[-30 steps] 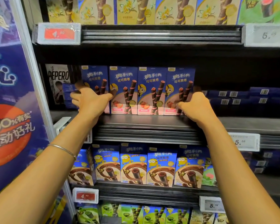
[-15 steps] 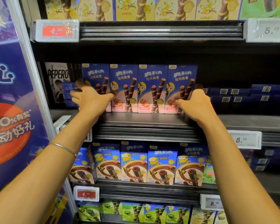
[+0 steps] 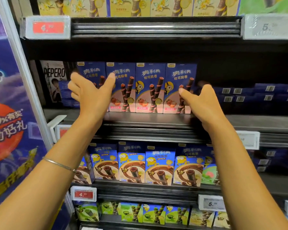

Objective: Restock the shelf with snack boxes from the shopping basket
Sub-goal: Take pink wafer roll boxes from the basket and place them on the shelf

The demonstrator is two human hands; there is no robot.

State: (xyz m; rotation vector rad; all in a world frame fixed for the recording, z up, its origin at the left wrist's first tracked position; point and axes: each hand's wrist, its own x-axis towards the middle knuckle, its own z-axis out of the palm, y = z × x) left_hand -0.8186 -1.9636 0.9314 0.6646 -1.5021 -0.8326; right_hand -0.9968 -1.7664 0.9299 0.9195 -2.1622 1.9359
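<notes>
Four blue snack boxes (image 3: 150,87) stood upright in a tight row at the front of the middle shelf (image 3: 148,120), faces outward and sides touching. They looked like thin printed card: light, fairly stiff across the broad faces, easy to dent at the corners, and glossy enough to slip under a loose grip. The safest hold would probably be flat palms on the two outer sides of the row, or thumb and fingers across the narrow sides of a single box.

The left hand (image 3: 91,95) was at the left end of the row, holding nothing, its fingers (image 3: 73,87) spread and the thumb stretched across the front of the end box. The right hand (image 3: 204,100) was at the right end, also holding nothing, with its thumb pointing at the front of the last box. Its fingers (image 3: 202,83) reached past the box's side and were too blurred to say whether they touched it.

A thin bracelet (image 3: 60,165) sat on the left wrist. Another row of boxes (image 3: 160,165) filled the shelf below, and a red price tag (image 3: 47,27) hung on the rail above. The shopping basket was out of view.
</notes>
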